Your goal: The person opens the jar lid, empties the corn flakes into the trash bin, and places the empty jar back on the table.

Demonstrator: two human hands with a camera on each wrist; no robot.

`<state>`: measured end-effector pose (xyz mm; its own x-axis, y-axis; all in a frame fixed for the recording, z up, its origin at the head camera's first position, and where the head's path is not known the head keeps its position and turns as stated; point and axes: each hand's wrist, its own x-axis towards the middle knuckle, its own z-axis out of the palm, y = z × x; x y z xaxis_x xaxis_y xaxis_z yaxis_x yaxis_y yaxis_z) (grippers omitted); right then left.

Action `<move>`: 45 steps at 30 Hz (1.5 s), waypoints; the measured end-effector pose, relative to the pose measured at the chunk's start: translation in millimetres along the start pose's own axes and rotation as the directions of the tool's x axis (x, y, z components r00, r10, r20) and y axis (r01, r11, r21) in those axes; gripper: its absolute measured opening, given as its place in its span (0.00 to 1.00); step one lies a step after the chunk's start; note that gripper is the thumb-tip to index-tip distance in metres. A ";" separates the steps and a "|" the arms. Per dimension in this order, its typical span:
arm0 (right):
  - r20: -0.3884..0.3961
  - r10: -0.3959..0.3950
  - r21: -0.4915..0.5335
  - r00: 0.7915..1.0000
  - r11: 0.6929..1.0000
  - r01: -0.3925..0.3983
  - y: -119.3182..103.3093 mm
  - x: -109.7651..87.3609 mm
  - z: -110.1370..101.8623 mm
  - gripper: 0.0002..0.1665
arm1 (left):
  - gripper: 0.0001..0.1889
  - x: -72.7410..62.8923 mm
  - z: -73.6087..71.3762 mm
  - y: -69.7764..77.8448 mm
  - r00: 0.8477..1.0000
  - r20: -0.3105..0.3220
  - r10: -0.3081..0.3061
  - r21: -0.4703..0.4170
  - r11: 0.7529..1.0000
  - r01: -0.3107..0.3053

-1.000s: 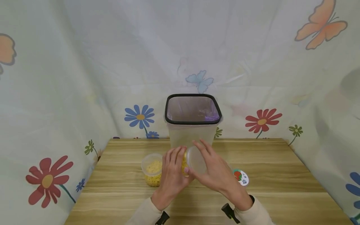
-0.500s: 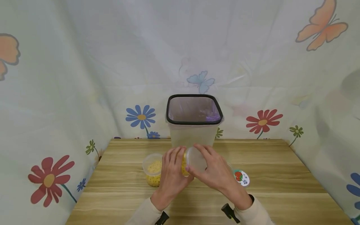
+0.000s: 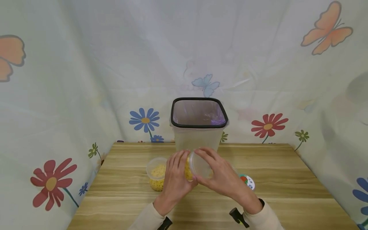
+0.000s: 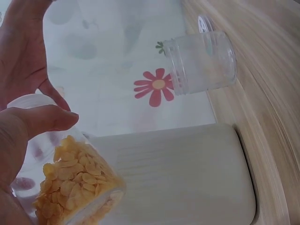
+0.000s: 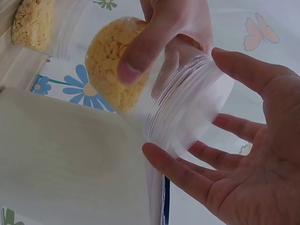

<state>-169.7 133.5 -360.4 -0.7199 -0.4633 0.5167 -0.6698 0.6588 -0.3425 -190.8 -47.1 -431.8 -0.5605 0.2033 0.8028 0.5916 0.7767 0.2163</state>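
My left hand (image 3: 176,182) grips a clear plastic jar (image 5: 117,51) around its side, above the table and in front of the bin. Yellow flakes (image 4: 72,183) fill the lower part of the jar, which is tilted with its mouth toward the right hand. A whitish translucent cover (image 3: 201,164) spans the mouth. My right hand (image 3: 222,179) holds the covered rim between its thumb and fingertips, the palm facing it. To the left, a second jar (image 3: 156,179) of yellow flakes stands on the table.
Behind the hands stands a pale bin (image 3: 198,137) with a black rim and a purple liner. A round printed lid (image 3: 250,182) lies right of the hands. The left wrist view shows a clear jar (image 4: 201,63) close to that lid. A flowered curtain surrounds the wooden table (image 3: 281,179).
The right hand's raised fingers have come down onto the rim of the held jar. The left hand and its jar have stayed nearly in place.
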 end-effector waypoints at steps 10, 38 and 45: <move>-0.008 -0.105 -0.012 0.994 0.994 0.105 4.6 -1.7 -4.7 0.48 | 0.53 -2.6 -3.1 -2.0 0.997 0.037 -0.066 -0.040 0.997 0.068; 0.003 0.034 -0.038 0.999 0.999 -0.034 41.1 -35.8 14.4 0.44 | 0.52 -4.7 -21.5 -25.0 0.978 0.012 -0.210 -0.156 0.965 0.209; 0.046 0.024 -0.069 0.999 0.997 -0.020 49.9 -42.5 26.7 0.44 | 0.52 -4.9 -23.9 -28.4 0.972 0.030 -0.233 -0.163 0.958 0.235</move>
<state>-177.4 170.3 -420.3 -0.7432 -0.4745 0.4717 -0.6408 0.7075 -0.2980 -191.0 -84.4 -428.6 -0.6999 0.0345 0.7134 0.5299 0.6947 0.4864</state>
